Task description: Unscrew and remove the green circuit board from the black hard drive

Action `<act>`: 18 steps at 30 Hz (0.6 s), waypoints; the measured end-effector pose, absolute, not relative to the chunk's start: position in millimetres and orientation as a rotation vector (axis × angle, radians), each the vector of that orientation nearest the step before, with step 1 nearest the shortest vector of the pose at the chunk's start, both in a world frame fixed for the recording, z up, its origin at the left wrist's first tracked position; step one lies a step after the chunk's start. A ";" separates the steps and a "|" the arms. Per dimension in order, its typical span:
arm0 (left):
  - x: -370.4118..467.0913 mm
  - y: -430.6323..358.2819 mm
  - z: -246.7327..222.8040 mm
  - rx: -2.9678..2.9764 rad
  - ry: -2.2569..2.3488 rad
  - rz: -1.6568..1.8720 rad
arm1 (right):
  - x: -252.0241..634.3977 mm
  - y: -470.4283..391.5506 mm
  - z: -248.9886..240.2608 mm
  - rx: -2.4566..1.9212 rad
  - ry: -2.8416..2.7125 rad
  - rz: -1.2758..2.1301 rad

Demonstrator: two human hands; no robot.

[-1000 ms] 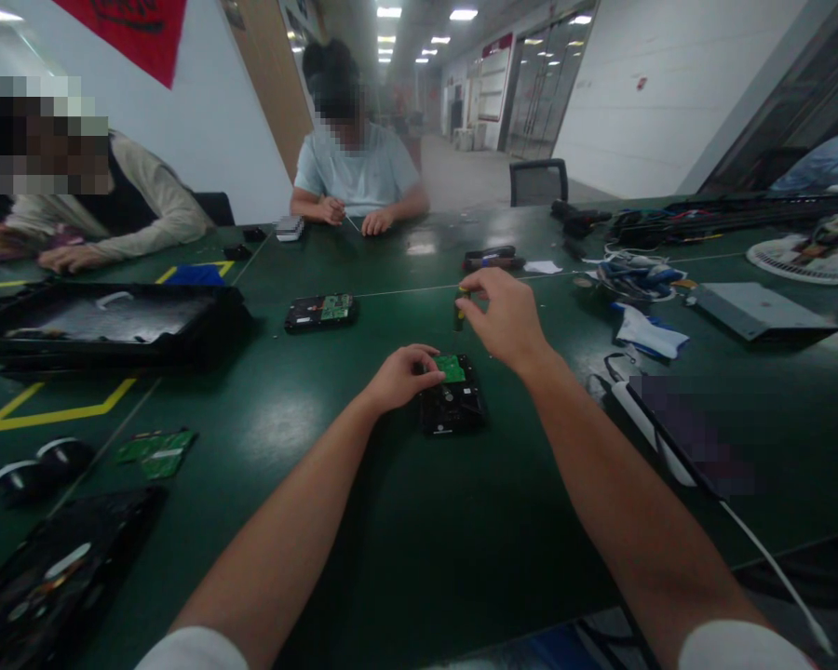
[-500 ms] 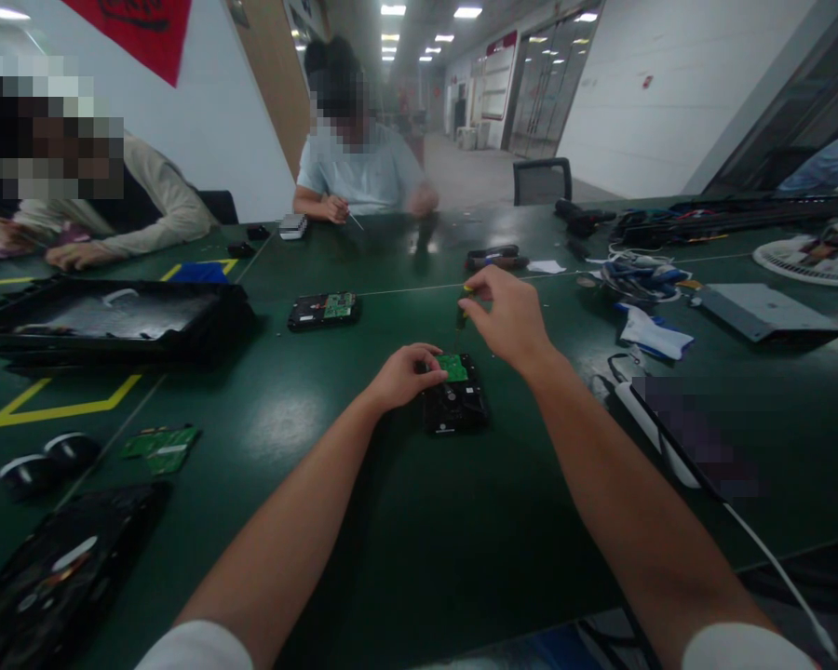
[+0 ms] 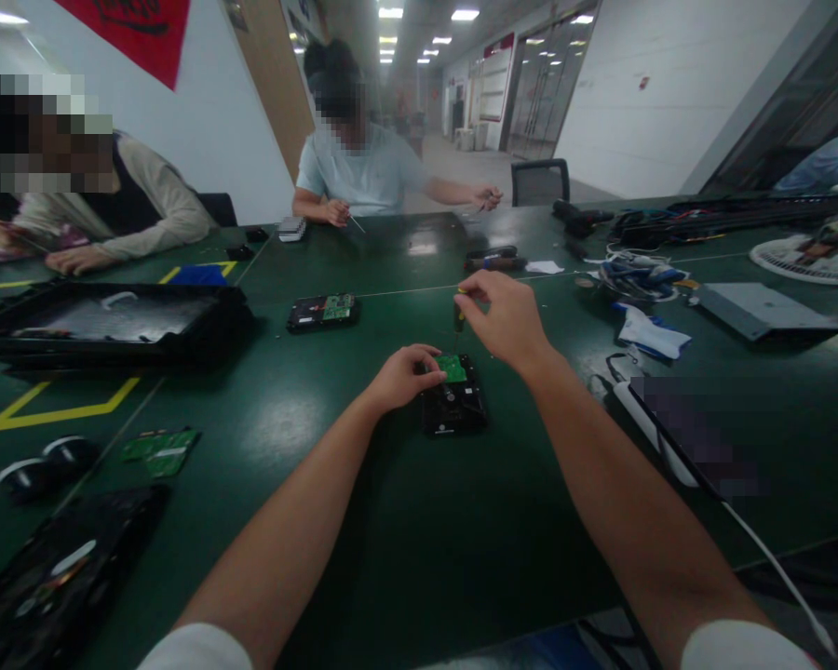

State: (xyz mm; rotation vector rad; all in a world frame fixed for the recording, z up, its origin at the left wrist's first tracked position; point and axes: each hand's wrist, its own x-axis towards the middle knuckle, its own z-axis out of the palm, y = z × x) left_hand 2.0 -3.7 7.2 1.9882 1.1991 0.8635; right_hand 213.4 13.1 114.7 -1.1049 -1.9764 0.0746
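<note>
A black hard drive [image 3: 453,414] with a green circuit board [image 3: 452,368] on its far end lies flat on the dark green table in front of me. My left hand [image 3: 413,377] is closed at the drive's left side, thumb and fingers gripping its edge near the board. Above the board, my right hand [image 3: 495,312] pinches the top of a small screwdriver [image 3: 459,319] with a yellow and dark handle. The screwdriver stands upright, its thin shaft pointing down at the board; whether the tip touches a screw is too small to tell.
Another hard drive [image 3: 322,312] lies farther left. Black trays [image 3: 112,321], a loose circuit board [image 3: 164,451] and a large black drive [image 3: 70,568] occupy the left. To the right are a tablet-like device [image 3: 691,437], a glove [image 3: 651,332] and a metal case [image 3: 764,312]. Two people sit opposite.
My right hand has shifted slightly down and left with the screwdriver. My left hand stays on the hard drive. The person opposite has stretched an arm out to the right.
</note>
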 end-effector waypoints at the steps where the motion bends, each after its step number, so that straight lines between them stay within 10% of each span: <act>1: 1.9 -3.5 6.9 1.989 1.197 0.868 | 213.4 13.4 114.3 -1.096 -1.985 0.068; 18: 1.6 -2.8 6.8 1.977 1.186 0.876 | 213.7 13.4 113.4 -1.120 -1.945 0.063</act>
